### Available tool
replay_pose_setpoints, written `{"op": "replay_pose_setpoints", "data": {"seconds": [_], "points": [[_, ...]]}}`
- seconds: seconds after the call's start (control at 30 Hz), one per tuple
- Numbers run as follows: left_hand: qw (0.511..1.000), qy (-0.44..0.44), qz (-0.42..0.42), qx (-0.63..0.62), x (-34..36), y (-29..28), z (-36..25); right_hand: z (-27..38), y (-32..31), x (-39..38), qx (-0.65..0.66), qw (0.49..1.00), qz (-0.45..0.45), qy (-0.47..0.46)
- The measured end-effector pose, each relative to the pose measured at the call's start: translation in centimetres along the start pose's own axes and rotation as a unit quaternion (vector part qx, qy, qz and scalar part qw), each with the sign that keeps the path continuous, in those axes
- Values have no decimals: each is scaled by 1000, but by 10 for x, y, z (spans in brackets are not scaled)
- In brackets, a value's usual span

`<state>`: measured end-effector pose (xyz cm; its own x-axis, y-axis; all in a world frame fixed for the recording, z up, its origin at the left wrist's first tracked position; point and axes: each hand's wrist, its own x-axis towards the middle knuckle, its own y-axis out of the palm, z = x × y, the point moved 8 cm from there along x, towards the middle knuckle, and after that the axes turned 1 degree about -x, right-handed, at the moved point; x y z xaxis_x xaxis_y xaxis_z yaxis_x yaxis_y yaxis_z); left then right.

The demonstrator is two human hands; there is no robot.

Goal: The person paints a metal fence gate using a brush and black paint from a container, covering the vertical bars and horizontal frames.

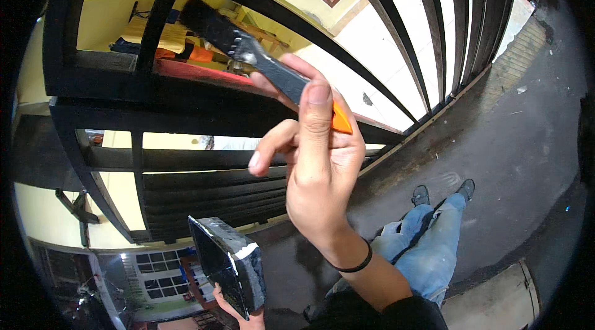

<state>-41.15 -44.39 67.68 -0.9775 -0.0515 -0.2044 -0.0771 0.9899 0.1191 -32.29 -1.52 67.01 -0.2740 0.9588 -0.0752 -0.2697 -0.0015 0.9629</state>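
My right hand (325,162) is raised in the middle, closed around the handle of a paintbrush (273,69). The handle is dark and smeared, with an orange end showing by the palm, and the black bristles point to the upper left. Behind the brush stands a black barred gate (211,97); I cannot tell whether the bristles touch it. Low on the left, my left hand (232,310) grips a box-shaped tub (248,268) from below. The tub is tilted, black on its open side, with grey, smeared walls and a white patch on the rim.
One gate rail has a red strip (204,75). Through the bars show a pale tiled floor (396,38) and a yellow-walled space with piled items. My jeans-clad legs (427,249) stand on dark pavement (508,162). A grey slab (496,299) lies at the lower right.
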Motion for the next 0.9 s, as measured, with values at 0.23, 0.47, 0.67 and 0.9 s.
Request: {"op": "replay_pose_setpoints", "data": {"seconds": [0.23, 0.47, 0.67, 0.9], "points": [[999, -6, -16, -27, 5, -12, 1, -6, -9, 1, 67, 997, 19, 28], [1000, 9, -8, -14, 20, -27, -2, -5, 17, 2, 79, 992, 58, 79], [1000, -14, 7, -25, 11, -18, 1, 0, 30, 15, 49, 994, 52, 77], [998, 38, 17, 47, 6, 0, -2, 44, 23, -1, -89, 996, -5, -10]]}}
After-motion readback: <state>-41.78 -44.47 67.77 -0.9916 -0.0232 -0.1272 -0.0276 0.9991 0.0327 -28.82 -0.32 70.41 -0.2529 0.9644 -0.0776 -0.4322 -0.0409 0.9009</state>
